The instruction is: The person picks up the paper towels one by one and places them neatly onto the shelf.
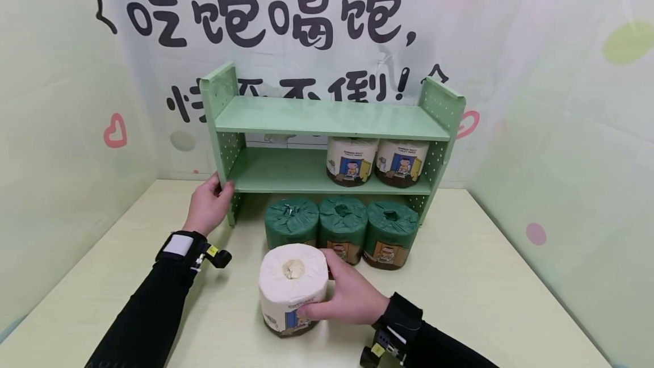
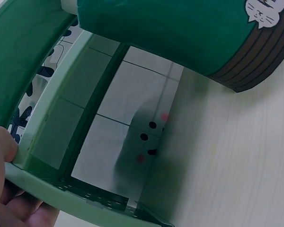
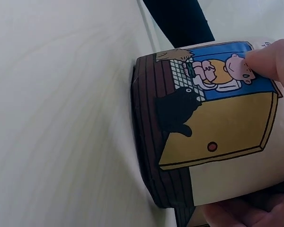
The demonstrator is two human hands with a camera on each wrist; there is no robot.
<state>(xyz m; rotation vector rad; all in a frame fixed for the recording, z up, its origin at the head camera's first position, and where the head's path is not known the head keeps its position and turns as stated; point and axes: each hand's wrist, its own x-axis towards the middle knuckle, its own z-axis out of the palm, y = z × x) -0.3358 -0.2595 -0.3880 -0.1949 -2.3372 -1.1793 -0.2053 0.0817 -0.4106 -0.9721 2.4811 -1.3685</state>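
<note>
My right hand (image 1: pixel 357 294) grips a white-wrapped toilet paper roll (image 1: pixel 278 285) from its right side, near the front of the table. The thumb presses on the cartoon print; in the right wrist view the roll's brown base (image 3: pixel 156 137) is close over the tabletop. With thumb and fingers on either side of the edge, my left hand (image 1: pixel 208 206) holds the left side panel of a light green shelf (image 1: pixel 327 115). The left wrist view shows that thumb (image 2: pixel 4 142) on the panel, beside the shelf's open lower space.
Two white-wrapped rolls (image 1: pixel 351 161) stand side by side at the right of the middle shelf board (image 1: pixel 281 169). Three green-wrapped rolls (image 1: pixel 342 217) line up on the table (image 1: pixel 485 288) below it, right behind the held roll. A printed cloth (image 1: pixel 552 101) hangs behind and beside the table.
</note>
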